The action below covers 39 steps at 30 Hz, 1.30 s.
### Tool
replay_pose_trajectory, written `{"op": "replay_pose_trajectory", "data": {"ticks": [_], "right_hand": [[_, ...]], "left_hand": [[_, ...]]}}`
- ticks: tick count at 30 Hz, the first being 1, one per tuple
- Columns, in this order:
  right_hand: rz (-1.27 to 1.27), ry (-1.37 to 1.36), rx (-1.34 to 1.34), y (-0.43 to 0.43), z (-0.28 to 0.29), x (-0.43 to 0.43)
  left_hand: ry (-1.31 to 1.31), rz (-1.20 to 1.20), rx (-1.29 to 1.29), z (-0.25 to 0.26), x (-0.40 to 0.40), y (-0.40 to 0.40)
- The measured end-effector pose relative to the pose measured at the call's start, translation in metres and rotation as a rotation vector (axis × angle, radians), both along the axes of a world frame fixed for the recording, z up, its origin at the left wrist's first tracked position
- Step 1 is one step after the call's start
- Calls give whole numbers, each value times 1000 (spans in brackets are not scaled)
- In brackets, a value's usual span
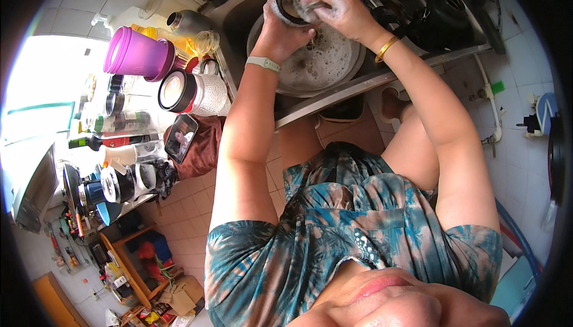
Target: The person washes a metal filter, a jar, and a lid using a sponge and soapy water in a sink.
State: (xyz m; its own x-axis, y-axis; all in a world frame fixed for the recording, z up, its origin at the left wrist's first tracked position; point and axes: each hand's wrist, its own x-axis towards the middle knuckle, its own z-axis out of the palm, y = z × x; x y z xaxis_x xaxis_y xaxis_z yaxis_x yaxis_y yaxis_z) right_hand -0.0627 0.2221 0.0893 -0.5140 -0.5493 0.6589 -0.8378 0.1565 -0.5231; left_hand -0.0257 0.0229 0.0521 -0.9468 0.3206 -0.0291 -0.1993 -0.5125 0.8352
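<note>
My left hand (pixel 281 40), soapy and with a pale band at the wrist, grips a round dark-rimmed vessel or lid (pixel 283 6). Suds cling to its edge, and I cannot tell which of the two it is. A wet grey cloth or scrubbing pad (pixel 305 9) is pinched in my right hand (pixel 336 13), pressed against the rim and opening. A gold bangle circles the right wrist. Below both hands, a round metal basin (pixel 359 64) of foamy, greyish water sits in the steel sink (pixel 238 2). The hands hide part of the basin.
Left of the sink stand a purple plastic cup (pixel 138 54), a textured glass jar (pixel 208 94) and several bottles. A phone (pixel 181 138) lies on a brown-red cloth (pixel 201 148) at the counter edge. Dark cookware (pixel 429 22) occupies the right side of the sink.
</note>
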Motion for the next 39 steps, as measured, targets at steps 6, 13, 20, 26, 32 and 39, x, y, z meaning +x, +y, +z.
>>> {"op": "replay_pose_trajectory", "data": {"ticks": [6, 13, 20, 26, 32, 39], "right_hand": [[-64, 68, -32, -14, -15, -10], [91, 9, 140, 8, -13, -9], [-30, 158, -38, -14, -9, -4], [10, 33, 269, 10, 3, -10], [-8, 185, 9, -11, -4, 1], [-214, 460, 238, -7, 13, 4]], "left_hand": [[-182, -26, 111, 2, -2, 13], [145, 142, -251, 15, 11, 8], [-123, -56, 132, -4, -1, 10], [293, 13, -514, -26, -10, -22], [242, -41, -257, -7, 3, 6], [194, -101, -156, -11, -5, -1]]}}
